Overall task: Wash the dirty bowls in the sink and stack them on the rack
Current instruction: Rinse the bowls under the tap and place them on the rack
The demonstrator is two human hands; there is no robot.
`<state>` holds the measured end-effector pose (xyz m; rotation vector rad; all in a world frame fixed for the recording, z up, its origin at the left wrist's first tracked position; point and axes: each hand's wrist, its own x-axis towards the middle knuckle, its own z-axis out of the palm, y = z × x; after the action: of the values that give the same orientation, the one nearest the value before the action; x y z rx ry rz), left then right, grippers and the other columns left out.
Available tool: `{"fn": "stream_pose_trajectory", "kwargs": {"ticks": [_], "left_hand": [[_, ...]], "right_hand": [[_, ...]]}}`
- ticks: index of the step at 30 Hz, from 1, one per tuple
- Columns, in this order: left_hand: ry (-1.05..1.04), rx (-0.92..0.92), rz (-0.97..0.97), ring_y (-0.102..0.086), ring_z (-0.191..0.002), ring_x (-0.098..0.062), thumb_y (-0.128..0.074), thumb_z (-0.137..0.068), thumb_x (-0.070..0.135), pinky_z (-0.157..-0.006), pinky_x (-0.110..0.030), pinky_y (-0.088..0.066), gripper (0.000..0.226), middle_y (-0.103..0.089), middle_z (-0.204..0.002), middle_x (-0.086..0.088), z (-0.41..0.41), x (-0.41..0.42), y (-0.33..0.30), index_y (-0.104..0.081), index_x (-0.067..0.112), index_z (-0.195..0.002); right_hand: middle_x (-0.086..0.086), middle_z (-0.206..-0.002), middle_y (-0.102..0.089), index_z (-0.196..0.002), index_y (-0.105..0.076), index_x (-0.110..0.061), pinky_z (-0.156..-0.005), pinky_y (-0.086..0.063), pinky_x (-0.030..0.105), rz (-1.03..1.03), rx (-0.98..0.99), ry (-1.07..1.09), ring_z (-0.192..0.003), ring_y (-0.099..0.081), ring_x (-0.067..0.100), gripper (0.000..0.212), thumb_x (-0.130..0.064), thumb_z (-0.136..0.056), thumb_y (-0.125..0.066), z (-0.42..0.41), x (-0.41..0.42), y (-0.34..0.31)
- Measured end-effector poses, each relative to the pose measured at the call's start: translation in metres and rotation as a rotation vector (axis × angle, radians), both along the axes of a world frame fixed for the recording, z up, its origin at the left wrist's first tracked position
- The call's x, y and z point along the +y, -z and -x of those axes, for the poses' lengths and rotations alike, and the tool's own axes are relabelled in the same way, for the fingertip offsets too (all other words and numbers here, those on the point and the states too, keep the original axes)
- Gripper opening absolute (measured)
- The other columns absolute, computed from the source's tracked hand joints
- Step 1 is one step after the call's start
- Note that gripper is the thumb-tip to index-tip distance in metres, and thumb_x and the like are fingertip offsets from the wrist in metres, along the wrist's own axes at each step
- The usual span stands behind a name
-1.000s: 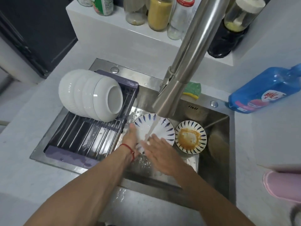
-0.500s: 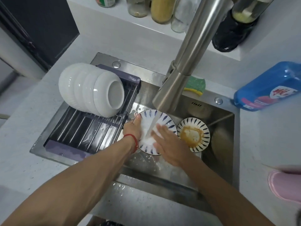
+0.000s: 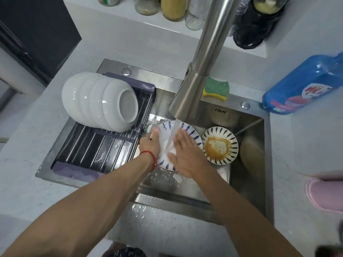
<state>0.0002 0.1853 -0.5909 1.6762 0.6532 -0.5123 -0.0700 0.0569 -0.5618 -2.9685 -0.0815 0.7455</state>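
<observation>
There is only one view, from a wide-angle camera on the person's head, looking steeply down and forward over both bare forearms into the square stainless steel sink [image 3: 246, 184] set in the pale speckled tabletop [image 3: 24, 180]. It sits close: the brushed steel tap spout [image 3: 202, 58] rises almost into the lens and cuts across the upper middle, while the forearms enter from the bottom corners. The wide lens bends the edges, taking in the white ledge of jars and bottles [image 3: 118, 26] along the top, the blue plastic detergent bottle [image 3: 304, 84] at the right and the dark slatted drying rack [image 3: 92, 151] to the left.
</observation>
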Motion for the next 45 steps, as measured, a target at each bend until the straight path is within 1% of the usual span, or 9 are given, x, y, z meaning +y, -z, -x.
{"fn": "stream_pose_trajectory", "kwargs": {"ticks": [3,6,10,16,23,26,33,37,45], "left_hand": [[-0.003,0.062,0.058,-0.071,-0.078,-0.021,-0.054,-0.103,0.054,-0.066,-0.026,-0.054,0.049,-0.073,-0.097,-0.015,-0.004,0.003,-0.002,-0.065,0.006,-0.104],[-0.02,0.115,0.149,-0.067,-0.058,-0.015,-0.057,-0.104,0.046,-0.046,-0.022,-0.05,0.036,-0.073,-0.087,-0.011,-0.008,0.008,-0.005,-0.056,0.013,-0.089],[0.002,0.148,0.148,-0.066,-0.071,-0.021,-0.065,-0.097,0.051,-0.057,-0.03,-0.054,0.051,-0.068,-0.094,-0.007,-0.01,0.01,-0.003,-0.054,0.01,-0.126],[0.015,0.181,0.343,-0.07,-0.107,-0.035,-0.078,-0.084,0.039,-0.099,-0.053,-0.055,0.059,-0.071,-0.125,-0.017,-0.015,0.01,-0.015,-0.063,0.006,-0.131],[0.312,-0.045,0.114,-0.047,-0.138,-0.048,-0.047,-0.094,0.063,-0.111,-0.066,-0.042,0.076,-0.039,-0.159,-0.024,-0.002,-0.025,-0.044,-0.013,0.046,-0.16],[0.538,-0.204,-0.182,-0.025,-0.152,-0.042,-0.037,-0.1,0.04,-0.122,-0.059,-0.026,0.07,-0.023,-0.167,-0.02,0.003,-0.022,-0.02,-0.02,0.02,-0.164],[0.118,0.1,0.117,-0.073,-0.095,-0.033,-0.083,-0.07,0.066,-0.077,-0.056,-0.063,0.086,-0.07,-0.118,-0.009,-0.004,0.008,-0.031,-0.056,0.018,-0.136],[0.036,0.209,0.387,-0.067,-0.107,-0.043,-0.085,-0.078,0.002,-0.063,-0.06,-0.062,0.053,-0.066,-0.124,-0.018,-0.011,0.018,-0.037,-0.056,0.011,-0.121],[0.394,-0.138,0.151,-0.064,-0.102,-0.019,-0.066,-0.091,-0.008,-0.094,-0.044,-0.061,0.043,-0.069,-0.112,-0.005,0.012,-0.001,-0.044,-0.063,0.012,-0.129]], "right_hand": [[0.013,-0.17,0.015,-0.163,-0.005,-0.017,-0.126,0.01,0.054,-0.052,-0.007,-0.036,-0.153,0.025,0.031,0.071,-0.057,-0.104,-0.006,-0.026,0.016,0.011],[0.01,-0.164,-0.032,-0.156,-0.04,-0.019,-0.128,-0.011,0.051,-0.16,-0.052,-0.305,-0.15,-0.032,0.033,0.078,-0.058,-0.099,-0.003,-0.016,0.018,0.0],[0.015,-0.161,-0.04,-0.157,-0.038,-0.018,-0.127,-0.02,0.048,0.015,-0.332,-0.349,-0.149,-0.036,0.035,0.068,-0.022,-0.094,-0.063,0.02,0.0,0.002],[0.022,-0.153,-0.048,-0.143,-0.057,-0.005,-0.115,-0.04,0.058,-0.099,-0.61,-0.168,-0.143,-0.044,0.042,0.075,0.017,-0.072,-0.053,0.027,-0.003,0.019],[0.01,-0.096,-0.077,-0.107,-0.074,-0.012,-0.08,-0.062,0.053,-1.162,-0.205,0.926,-0.092,-0.073,0.034,0.013,-0.007,-0.096,-0.069,0.007,0.044,-0.006],[0.013,-0.107,-0.077,-0.119,-0.07,-0.012,-0.091,-0.059,0.059,-1.459,-0.132,1.221,-0.103,-0.074,0.033,0.029,-0.006,-0.09,-0.073,0.01,0.036,-0.003],[0.018,-0.131,-0.068,-0.137,-0.058,-0.012,-0.096,-0.054,0.062,-1.997,-0.025,1.491,-0.119,-0.066,0.04,0.042,-0.013,-0.096,-0.064,0.013,0.002,0.0],[0.017,-0.133,-0.067,-0.143,-0.055,-0.012,-0.103,-0.048,0.065,-1.821,-0.02,1.556,-0.124,-0.061,0.042,0.052,-0.034,-0.096,-0.063,0.008,-0.005,0.025],[0.014,-0.158,-0.036,-0.143,-0.046,-0.031,-0.113,-0.031,0.071,-0.671,-0.133,1.172,-0.139,-0.04,0.043,0.068,-0.072,-0.094,-0.025,-0.074,0.051,0.014]]}}
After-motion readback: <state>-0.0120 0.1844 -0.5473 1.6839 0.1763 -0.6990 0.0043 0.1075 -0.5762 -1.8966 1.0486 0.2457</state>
